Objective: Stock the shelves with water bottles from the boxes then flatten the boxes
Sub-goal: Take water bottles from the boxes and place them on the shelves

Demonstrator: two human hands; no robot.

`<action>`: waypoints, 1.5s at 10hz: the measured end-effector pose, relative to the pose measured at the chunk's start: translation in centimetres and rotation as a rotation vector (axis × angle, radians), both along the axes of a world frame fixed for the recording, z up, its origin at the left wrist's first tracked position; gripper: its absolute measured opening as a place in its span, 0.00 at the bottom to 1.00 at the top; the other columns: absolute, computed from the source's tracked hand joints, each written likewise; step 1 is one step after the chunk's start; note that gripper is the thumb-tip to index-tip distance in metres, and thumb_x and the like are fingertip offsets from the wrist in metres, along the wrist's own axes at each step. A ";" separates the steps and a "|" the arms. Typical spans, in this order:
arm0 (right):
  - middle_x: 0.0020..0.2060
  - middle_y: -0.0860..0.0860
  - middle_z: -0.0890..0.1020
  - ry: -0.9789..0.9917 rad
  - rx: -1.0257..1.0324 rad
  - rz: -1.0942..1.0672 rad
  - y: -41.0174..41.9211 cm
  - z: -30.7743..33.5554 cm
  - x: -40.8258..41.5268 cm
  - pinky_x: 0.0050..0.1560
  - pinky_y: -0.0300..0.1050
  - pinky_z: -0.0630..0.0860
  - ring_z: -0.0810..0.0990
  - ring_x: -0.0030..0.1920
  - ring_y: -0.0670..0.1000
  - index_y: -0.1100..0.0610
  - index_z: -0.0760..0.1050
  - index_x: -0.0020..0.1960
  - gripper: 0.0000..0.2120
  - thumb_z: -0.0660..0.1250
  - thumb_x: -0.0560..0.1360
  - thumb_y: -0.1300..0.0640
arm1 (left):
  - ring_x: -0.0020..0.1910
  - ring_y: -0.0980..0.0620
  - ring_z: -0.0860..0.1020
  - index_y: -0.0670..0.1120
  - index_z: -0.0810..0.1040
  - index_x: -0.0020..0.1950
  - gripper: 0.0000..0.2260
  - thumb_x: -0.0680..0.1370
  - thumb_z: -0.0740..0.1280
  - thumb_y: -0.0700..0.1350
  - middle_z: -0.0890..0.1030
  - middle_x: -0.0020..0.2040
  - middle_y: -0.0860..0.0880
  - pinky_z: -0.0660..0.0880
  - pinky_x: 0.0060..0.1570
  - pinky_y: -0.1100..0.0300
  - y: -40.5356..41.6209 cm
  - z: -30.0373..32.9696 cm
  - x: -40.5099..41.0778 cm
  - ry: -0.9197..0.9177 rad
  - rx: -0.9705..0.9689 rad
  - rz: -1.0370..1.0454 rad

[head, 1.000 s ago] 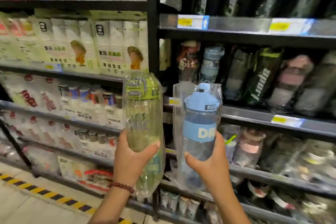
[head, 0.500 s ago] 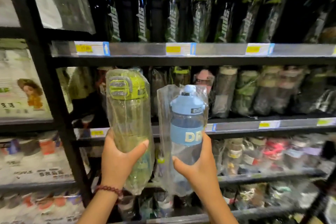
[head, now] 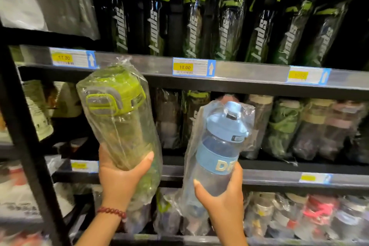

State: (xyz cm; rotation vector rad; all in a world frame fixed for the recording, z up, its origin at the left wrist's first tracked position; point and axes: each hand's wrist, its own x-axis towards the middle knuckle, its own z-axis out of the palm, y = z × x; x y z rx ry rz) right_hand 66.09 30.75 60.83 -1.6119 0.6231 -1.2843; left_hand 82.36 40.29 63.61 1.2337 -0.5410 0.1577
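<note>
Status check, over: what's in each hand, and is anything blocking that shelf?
Left hand grips green-lidded bottle, tilted. Right hand grips blue-lidded bottle. Both bagged, neither shelved. Middle shelf behind them already crowded with wrapped bottles.

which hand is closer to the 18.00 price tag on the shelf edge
Right, narrowly. The right hand grips the blue bottle below the 18.00 price tag, slightly right. The left hand grips the green bottle lower left of it.

You are standing in a shop aisle. Dark metal shelves (head: 239,84) hold rows of plastic-wrapped bottles (head: 225,28) packed side by side, and yellow price tags (head: 184,67) reading 18.00 sit in strips along the shelf edges.
</note>
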 end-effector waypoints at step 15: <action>0.55 0.50 0.73 0.174 -0.170 -0.108 -0.4 -2.7 24.9 0.45 0.21 0.67 0.75 0.53 0.48 0.51 0.57 0.61 0.39 0.80 0.61 0.58 | 0.55 0.62 0.77 0.51 0.71 0.62 0.43 0.51 0.79 0.63 0.79 0.55 0.55 0.72 0.60 0.64 1.7 -4.9 20.1 0.026 0.371 -0.103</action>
